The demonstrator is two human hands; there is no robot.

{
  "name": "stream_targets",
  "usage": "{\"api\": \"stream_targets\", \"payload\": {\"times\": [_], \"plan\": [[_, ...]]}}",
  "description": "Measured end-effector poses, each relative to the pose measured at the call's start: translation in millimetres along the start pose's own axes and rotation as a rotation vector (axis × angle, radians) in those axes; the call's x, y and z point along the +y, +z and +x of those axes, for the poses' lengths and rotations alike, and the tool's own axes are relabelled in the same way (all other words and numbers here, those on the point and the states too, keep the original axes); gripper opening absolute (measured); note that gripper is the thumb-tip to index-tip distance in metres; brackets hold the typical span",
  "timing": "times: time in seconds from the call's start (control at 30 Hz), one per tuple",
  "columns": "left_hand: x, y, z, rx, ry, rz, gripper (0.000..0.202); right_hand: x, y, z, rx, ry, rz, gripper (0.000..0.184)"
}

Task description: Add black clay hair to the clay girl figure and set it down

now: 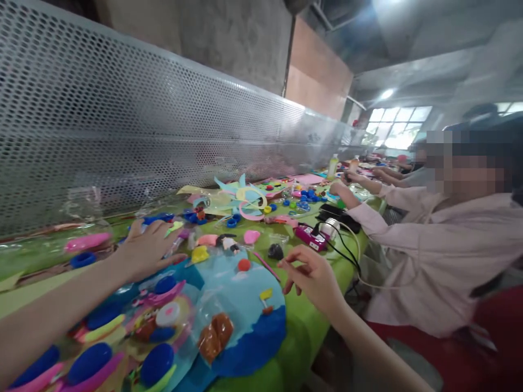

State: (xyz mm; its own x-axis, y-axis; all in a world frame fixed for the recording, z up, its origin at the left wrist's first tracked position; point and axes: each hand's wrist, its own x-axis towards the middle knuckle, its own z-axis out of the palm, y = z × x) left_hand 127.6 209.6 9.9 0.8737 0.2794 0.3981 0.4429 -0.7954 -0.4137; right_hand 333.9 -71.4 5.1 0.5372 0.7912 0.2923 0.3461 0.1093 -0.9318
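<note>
My left hand (151,247) reaches over the far left of the worktop, fingers spread and palm down, above blue plastic caps (157,219) and clear wrapping. Whether it touches any of them I cannot tell. At the right edge of a round blue sea-and-sky picture (229,277), my right hand (308,277) hovers with thumb and forefinger pinched; anything between them is too small to make out. A black lump (275,251) lies just beyond those fingertips. The picture carries an orange-red ball (244,265), a tiny boat (267,307) and a bag of brown clay (216,335).
Blue cups with colourful clay (87,362) crowd the near left. A purple power strip (310,238) with cables sits right of centre. Behind the green-covered table (300,332) runs a perforated metal panel (183,114). A person in a pale pink shirt (429,256) works on the right.
</note>
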Motion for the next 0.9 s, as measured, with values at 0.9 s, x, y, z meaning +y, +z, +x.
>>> {"api": "stream_targets", "payload": {"times": [0.9], "plan": [[58, -2.2, 67, -0.340, -0.082, -0.353, 0.040, 16, 64, 135, -0.409, -0.008, -0.356, 0.017]]}}
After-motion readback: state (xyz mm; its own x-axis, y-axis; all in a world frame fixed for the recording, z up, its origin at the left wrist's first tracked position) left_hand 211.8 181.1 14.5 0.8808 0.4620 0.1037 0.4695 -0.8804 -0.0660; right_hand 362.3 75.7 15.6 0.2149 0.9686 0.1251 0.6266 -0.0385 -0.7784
